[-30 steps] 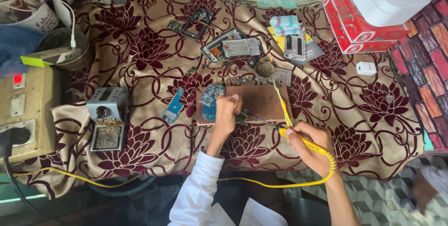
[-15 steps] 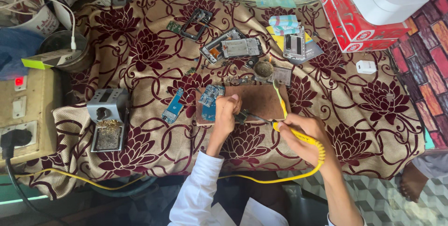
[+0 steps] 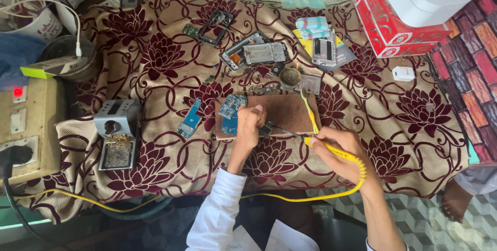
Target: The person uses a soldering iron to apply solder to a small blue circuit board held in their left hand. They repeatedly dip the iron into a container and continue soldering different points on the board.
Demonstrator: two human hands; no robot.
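My right hand (image 3: 339,151) grips a yellow soldering iron (image 3: 331,150), its metal tip pointing left toward my left hand. My left hand (image 3: 249,125) is closed on a small part at the left edge of a brown wooden board (image 3: 287,111). A blue circuit board (image 3: 230,112) lies on the board's left end, touching my left hand. The iron's yellow cord (image 3: 155,202) runs down and left along the table front. A second blue circuit board (image 3: 189,119) lies on the cloth left of the wooden board.
A metal soldering iron stand (image 3: 117,134) sits at the left. Phone frames and parts (image 3: 253,51) lie at the back. Red boxes (image 3: 398,23) stand at the back right, a socket box (image 3: 23,126) at the far left. A person's foot (image 3: 458,199) shows at the right.
My right hand has brought the soldering iron up and left, so its tip now lies close to my left hand on the wooden board. The left hand stays put.
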